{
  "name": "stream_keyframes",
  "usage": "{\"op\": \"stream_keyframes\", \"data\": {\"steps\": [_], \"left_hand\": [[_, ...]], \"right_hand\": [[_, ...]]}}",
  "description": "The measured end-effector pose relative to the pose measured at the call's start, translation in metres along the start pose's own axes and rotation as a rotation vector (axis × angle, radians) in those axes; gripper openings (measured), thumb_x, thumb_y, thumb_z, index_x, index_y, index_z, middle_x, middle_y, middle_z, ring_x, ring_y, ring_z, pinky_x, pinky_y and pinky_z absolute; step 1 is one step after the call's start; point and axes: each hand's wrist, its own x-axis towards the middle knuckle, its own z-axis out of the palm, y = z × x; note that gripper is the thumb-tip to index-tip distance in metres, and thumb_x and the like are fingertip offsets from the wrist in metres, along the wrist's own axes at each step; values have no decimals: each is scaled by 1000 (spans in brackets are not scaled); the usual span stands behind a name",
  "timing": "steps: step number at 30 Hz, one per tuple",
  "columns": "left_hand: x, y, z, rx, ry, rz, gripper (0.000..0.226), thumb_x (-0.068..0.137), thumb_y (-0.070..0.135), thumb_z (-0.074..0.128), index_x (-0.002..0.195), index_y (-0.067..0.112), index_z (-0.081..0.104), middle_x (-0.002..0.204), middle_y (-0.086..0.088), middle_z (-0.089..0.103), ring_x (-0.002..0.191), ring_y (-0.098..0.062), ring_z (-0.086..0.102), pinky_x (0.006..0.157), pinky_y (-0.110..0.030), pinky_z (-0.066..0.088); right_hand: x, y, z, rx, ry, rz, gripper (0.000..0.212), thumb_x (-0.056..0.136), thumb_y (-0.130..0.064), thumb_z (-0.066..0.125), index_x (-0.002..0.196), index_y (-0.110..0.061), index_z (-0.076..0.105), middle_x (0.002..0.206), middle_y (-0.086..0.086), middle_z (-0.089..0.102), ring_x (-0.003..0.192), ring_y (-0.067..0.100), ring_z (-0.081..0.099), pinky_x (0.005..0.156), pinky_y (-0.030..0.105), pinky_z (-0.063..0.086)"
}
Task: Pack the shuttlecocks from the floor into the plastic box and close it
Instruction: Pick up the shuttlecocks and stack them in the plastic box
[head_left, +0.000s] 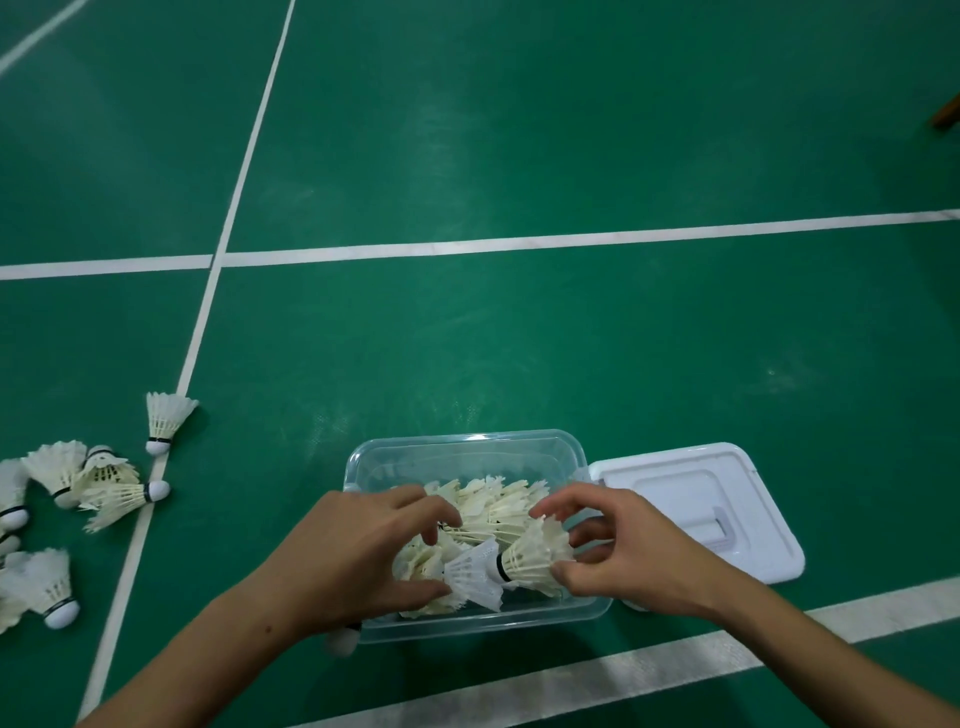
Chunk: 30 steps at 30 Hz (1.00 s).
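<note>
A clear plastic box (467, 451) sits open on the green floor, holding several white feather shuttlecocks (493, 501). My right hand (634, 551) pinches the feather skirt of one shuttlecock (535, 556) over the box's near right part. My left hand (358, 551) is over the box's near left side, its curled fingers gripping a shuttlecock (470, 577) whose skirt meets the cork of the other. A white cork (343, 642) pokes out under my left wrist. Several loose shuttlecocks (104, 480) lie on the floor at the left.
The box's white lid (727, 499) lies flat on the floor right of the box, touching it. White court lines (519, 241) cross the floor. One shuttlecock (163, 421) stands alone on the line at the left. A brown object (948, 111) shows at the right edge.
</note>
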Motion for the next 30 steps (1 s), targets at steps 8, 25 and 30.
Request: {"op": "stream_keyframes", "data": {"steps": [8,25,30], "left_hand": [[23,25,32,228,-108,73,61,75,81,65,121,41,60,107,10,70,65,-20,72,52,-32,46],[22,10,36,236,3,58,50,67,76,69,105,44,61,89,18,70,58,-11,68,47,-25,29],[24,10,44,200,42,63,53,68,76,66,109,44,58,90,17,70,60,-11,68,47,-25,30]], "right_hand": [[-12,2,-16,-71,62,14,44,72,-18,84,110,-40,76,111,-8,73,96,14,75,86,36,65],[19,-1,49,-113,43,-10,56,83,-19,88,134,-24,65,125,-14,63,112,6,67,93,21,61],[21,6,49,-51,52,11,58,84,-15,86,136,-25,61,123,-15,67,113,4,68,98,22,59]]}}
